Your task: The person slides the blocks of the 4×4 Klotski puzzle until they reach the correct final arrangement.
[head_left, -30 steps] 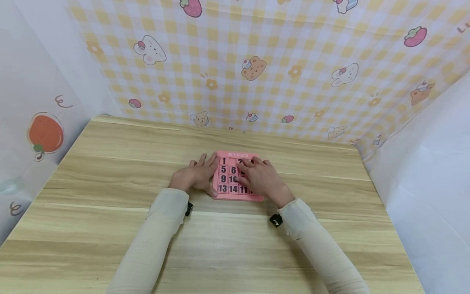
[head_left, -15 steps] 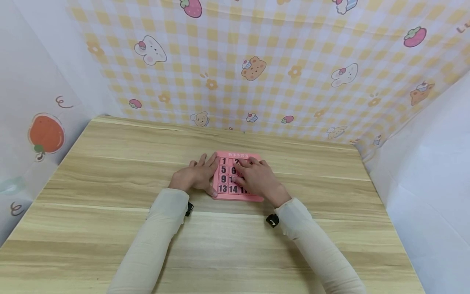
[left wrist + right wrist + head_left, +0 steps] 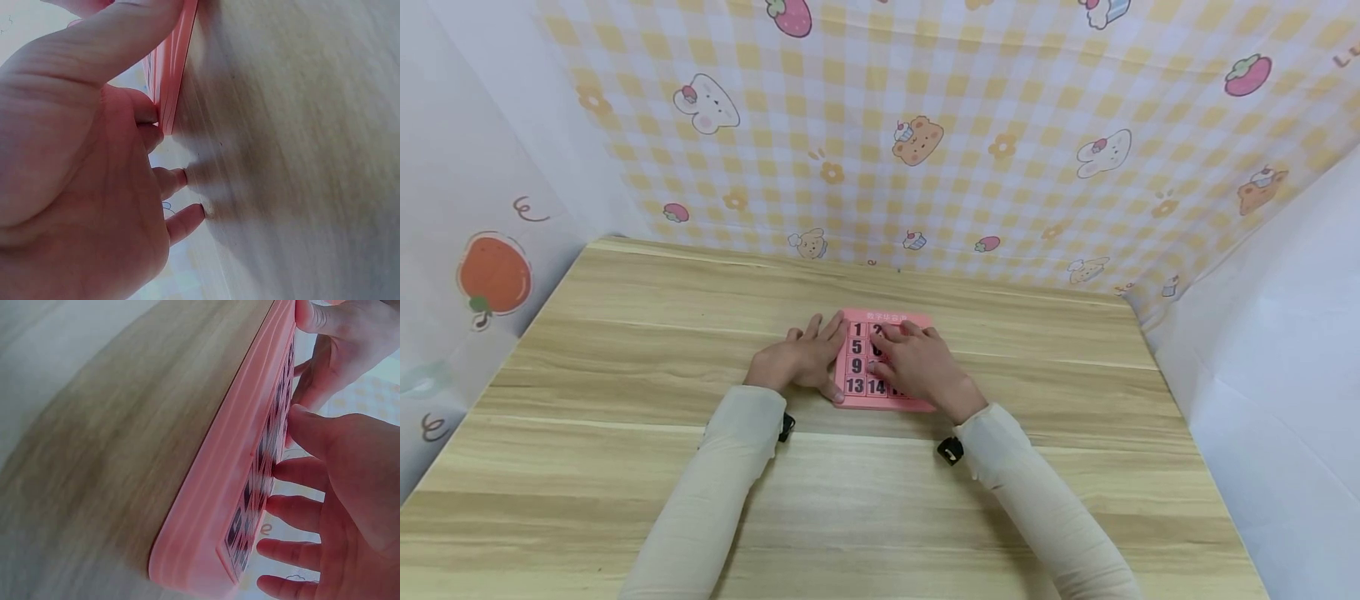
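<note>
Left hand [image 3: 799, 360] spread along the left edge of a pink number slide puzzle [image 3: 859, 357]: thumb at near-left corner, fingers toward far-left. Puzzle lies flat on the wood-grain table [image 3: 865, 508], centred left-right, toward the far side. Rounded pink frame, white characters on far rim, pink tiles with bold black digits. Left column, four tiles, far to near: 1, 5, 9, 13. 14 readable right of 13; 2 part covered. Right hand [image 3: 921, 364]: fingers apart over the puzzle's right side, thumb and index on tiles. Count: 1 puzzle, 2 hands, 2 pale sleeves [image 3: 707, 492], 2 black wrist devices [image 3: 951, 451].
</note>
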`<act>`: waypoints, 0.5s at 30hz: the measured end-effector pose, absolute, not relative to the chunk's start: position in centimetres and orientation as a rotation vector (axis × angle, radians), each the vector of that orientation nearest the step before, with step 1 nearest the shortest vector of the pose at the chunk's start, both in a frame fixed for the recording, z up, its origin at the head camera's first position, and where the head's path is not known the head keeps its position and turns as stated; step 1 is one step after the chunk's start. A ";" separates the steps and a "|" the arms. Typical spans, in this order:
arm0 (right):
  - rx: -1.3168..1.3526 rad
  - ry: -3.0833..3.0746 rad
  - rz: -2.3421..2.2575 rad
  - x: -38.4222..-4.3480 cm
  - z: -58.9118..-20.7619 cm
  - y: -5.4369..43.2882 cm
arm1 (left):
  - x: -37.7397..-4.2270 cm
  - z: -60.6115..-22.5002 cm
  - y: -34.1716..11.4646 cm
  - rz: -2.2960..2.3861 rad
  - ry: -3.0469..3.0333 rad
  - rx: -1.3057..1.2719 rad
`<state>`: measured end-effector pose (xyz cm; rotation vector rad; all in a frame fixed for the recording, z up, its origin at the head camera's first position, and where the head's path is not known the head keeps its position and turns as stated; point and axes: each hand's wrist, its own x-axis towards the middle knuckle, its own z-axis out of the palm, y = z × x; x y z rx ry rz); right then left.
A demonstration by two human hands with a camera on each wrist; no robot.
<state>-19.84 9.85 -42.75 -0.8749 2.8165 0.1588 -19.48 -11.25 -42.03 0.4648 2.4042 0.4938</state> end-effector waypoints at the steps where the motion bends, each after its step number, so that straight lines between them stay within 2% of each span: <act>1: -0.878 2.817 0.164 -19.8 -42.7 9.8 | -19.5 -42.1 -11.3 0.495 2.405 0.465; 15: -0.862 2.816 0.053 -19.7 -42.6 11.1 | -19.5 -42.1 -11.3 0.488 2.411 0.469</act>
